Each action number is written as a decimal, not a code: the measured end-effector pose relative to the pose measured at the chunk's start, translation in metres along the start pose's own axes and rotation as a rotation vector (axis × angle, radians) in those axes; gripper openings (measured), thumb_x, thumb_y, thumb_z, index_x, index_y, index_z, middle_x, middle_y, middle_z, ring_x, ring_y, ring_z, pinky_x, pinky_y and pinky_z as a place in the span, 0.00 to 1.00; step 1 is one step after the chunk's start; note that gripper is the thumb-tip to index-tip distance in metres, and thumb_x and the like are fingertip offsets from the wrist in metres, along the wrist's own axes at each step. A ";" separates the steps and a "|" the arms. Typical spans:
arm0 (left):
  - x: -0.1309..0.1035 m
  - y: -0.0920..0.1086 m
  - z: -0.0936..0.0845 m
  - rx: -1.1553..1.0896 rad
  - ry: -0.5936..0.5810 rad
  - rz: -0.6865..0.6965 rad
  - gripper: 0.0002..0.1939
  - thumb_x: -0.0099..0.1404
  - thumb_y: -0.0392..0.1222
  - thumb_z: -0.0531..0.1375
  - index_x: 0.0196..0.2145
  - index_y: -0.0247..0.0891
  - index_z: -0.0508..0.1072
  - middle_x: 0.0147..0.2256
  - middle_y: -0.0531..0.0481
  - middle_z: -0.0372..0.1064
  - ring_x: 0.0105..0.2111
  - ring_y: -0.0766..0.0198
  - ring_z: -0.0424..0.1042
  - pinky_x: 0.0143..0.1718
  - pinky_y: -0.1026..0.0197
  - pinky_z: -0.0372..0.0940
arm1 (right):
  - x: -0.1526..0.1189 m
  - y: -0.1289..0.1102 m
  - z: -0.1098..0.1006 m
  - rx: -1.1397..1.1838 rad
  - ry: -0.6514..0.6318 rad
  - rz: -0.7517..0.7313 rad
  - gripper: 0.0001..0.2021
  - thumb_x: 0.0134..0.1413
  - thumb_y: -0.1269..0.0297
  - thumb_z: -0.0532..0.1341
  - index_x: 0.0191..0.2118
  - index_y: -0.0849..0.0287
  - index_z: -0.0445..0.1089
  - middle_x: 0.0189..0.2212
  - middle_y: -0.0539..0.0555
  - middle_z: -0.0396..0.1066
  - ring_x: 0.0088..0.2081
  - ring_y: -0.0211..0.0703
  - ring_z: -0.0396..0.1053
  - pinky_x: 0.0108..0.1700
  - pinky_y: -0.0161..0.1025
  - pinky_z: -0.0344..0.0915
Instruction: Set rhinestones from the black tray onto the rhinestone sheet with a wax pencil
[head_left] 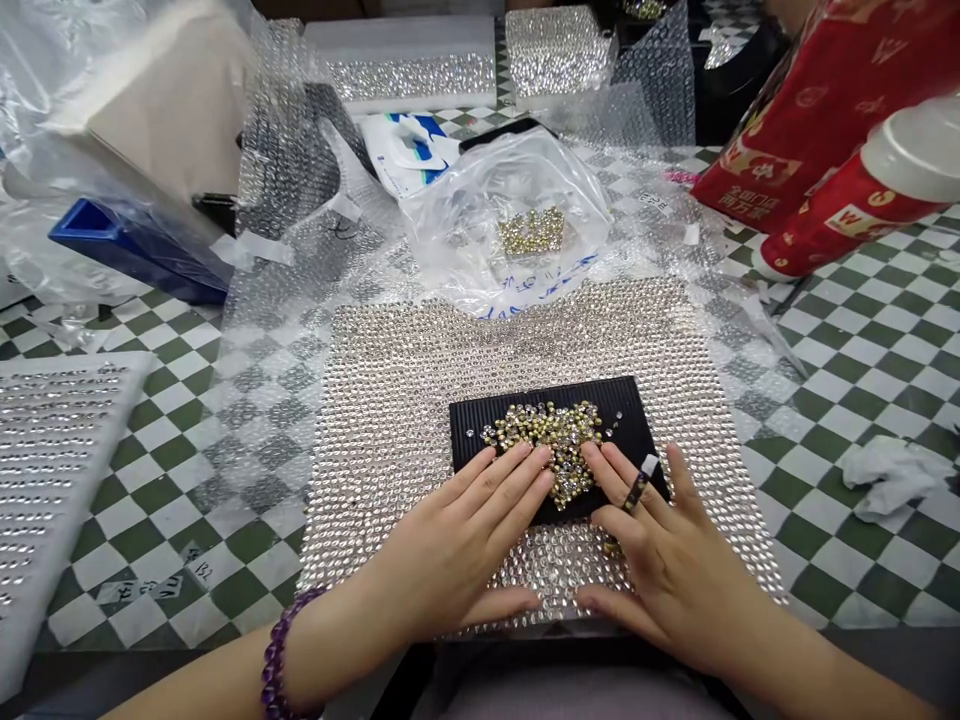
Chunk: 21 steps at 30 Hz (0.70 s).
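Note:
A pile of gold-backed rhinestones (559, 430) lies on a black ridged tray (480, 418). My left hand (480, 530) rests with its fingers stretched over the tray's left part, fingertips touching the edge of the pile. From the right, my right hand (652, 540) reaches over the tray, fingers spread and touching the stones; a dark band with a white piece circles one finger. Neither hand grips anything. Beneath the tray spreads a sheet covered in rows of rhinestones (390, 420). A few stones lie loose near the tray's right side.
Behind the sheet sits a clear plastic bag (465, 220) with more gold stones (531, 232). A blue holder (135, 245) and bubble wrap (300, 260) are at the left, near a white board with stone rows (67, 440). At right stand a red cup (847, 215) and crumpled tissue (892, 475).

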<state>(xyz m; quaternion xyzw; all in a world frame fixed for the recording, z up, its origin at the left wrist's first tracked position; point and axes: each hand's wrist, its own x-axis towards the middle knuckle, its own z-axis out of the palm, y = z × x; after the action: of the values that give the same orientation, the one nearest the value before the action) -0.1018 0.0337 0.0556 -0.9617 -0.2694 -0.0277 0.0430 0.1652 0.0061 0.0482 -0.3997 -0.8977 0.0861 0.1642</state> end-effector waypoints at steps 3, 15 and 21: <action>-0.007 -0.001 -0.001 -0.007 0.011 -0.017 0.44 0.80 0.67 0.38 0.71 0.21 0.53 0.74 0.32 0.39 0.74 0.46 0.42 0.75 0.47 0.33 | -0.003 0.002 -0.001 0.010 0.003 0.020 0.17 0.73 0.47 0.55 0.47 0.58 0.64 0.72 0.73 0.57 0.77 0.54 0.42 0.77 0.60 0.27; 0.005 0.008 0.001 0.000 -0.001 -0.023 0.53 0.74 0.76 0.45 0.72 0.21 0.50 0.74 0.32 0.37 0.75 0.44 0.36 0.75 0.45 0.31 | 0.004 -0.009 0.001 -0.007 -0.031 -0.056 0.23 0.68 0.40 0.58 0.48 0.58 0.66 0.70 0.71 0.60 0.77 0.55 0.46 0.77 0.58 0.24; 0.000 0.009 -0.001 -0.012 -0.008 -0.041 0.51 0.74 0.74 0.48 0.71 0.21 0.55 0.74 0.31 0.38 0.75 0.43 0.34 0.75 0.44 0.30 | -0.002 -0.004 -0.001 0.001 -0.021 -0.010 0.20 0.70 0.43 0.59 0.47 0.59 0.65 0.71 0.72 0.58 0.77 0.54 0.43 0.77 0.58 0.26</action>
<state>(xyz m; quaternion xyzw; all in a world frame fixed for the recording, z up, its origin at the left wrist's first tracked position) -0.0977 0.0260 0.0562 -0.9564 -0.2888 -0.0262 0.0355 0.1642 0.0015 0.0496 -0.3943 -0.9013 0.0900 0.1553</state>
